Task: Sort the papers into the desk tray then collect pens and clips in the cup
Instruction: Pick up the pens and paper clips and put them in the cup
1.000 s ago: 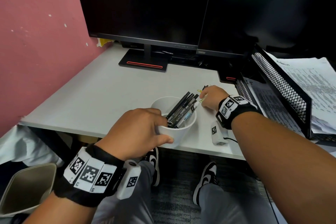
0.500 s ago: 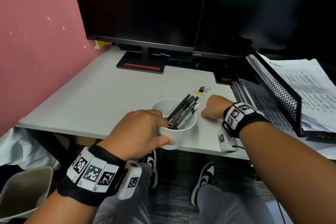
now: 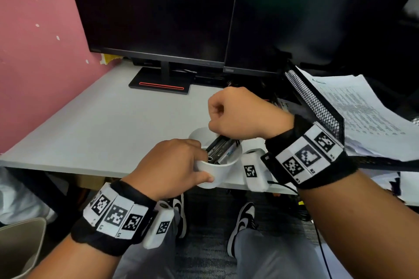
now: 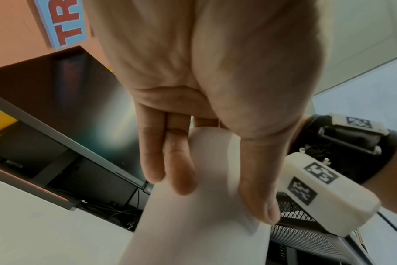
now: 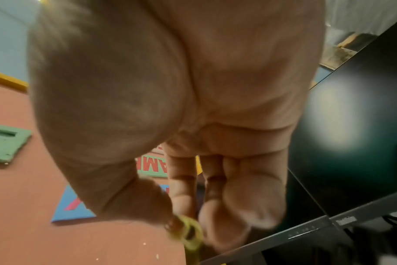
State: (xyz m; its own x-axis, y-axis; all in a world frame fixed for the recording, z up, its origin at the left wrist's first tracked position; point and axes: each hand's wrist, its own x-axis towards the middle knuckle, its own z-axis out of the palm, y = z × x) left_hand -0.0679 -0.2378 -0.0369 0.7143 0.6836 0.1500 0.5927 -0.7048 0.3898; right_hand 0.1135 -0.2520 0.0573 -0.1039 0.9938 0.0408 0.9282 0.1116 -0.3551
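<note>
- The right hand (image 3: pixel 240 115) is curled into a loose fist just above the cup; in the right wrist view its thumb and fingertips (image 5: pixel 218 220) pinch small yellow paper clips (image 5: pixel 189 233) — blurred, so their number cannot be told.
- The left hand (image 3: pixel 172 165) grips the white cup (image 3: pixel 215 171) from the side, thumb across the near wall and fingers (image 4: pixel 179 172) wrapped round the far wall.
- The cup stands on the white desk (image 3: pixel 108 129) close to its front edge, with several dark pens (image 3: pixel 221 147) leaning in it, tips toward the right hand.
- Just right of the cup sits the black mesh desk tray (image 3: pixel 317 106), tilted in the head view, with printed papers (image 3: pixel 353 108) lying in its upper level.
- Behind the hands — two dark monitors (image 3: pixel 158 11) side by side, one on a black base with a red stripe, and a pink wall (image 3: pixel 34 56) to the left.
</note>
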